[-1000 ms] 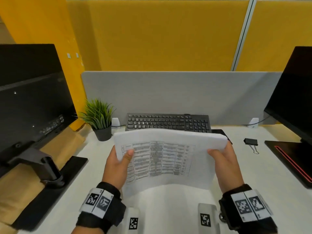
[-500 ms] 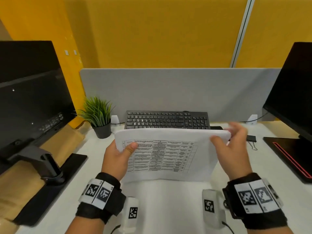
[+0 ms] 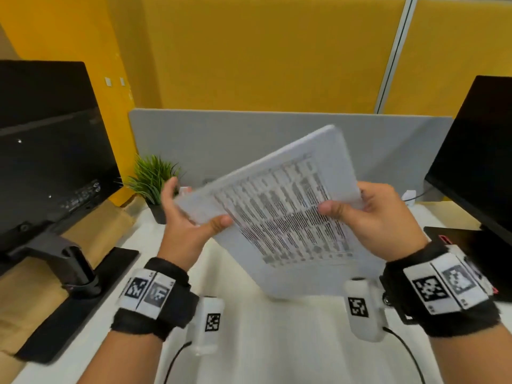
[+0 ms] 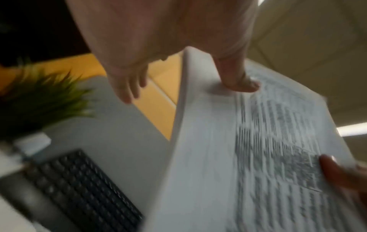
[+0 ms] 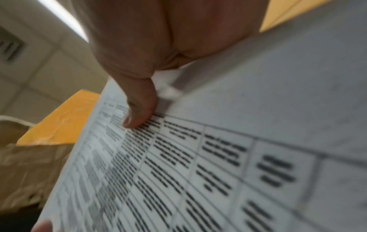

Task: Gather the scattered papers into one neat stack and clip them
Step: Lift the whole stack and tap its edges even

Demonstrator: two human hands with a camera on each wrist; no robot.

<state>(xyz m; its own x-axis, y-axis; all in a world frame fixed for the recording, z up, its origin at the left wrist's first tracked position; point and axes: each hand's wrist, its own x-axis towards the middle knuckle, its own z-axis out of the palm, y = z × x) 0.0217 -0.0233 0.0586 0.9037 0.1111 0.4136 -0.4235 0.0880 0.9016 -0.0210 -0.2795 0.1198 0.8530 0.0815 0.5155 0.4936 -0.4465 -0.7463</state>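
Note:
A stack of white papers (image 3: 282, 217) with a printed table on its top sheet is held up above the desk, tilted so its far right corner points upward. My left hand (image 3: 194, 212) holds its left corner: the thumb presses on the printed face (image 4: 244, 84), and the straight fingers (image 4: 127, 87) are behind it. My right hand (image 3: 360, 206) grips the right edge, thumb on the print (image 5: 137, 117), other fingers hidden behind the sheets. The papers (image 5: 218, 157) are motion-blurred. No clip is visible.
A black keyboard (image 4: 79, 196) lies under the papers in front of a grey divider (image 3: 221, 139). A small potted plant (image 3: 155, 178) stands at the back left. Black monitors stand at left (image 3: 50, 151) and right (image 3: 479, 153). Brown paper (image 3: 94, 228) lies under the left monitor.
The stack, held level before, has been raised and turned counter-clockwise. My right hand came off its edge half a second ago and now grips it again.

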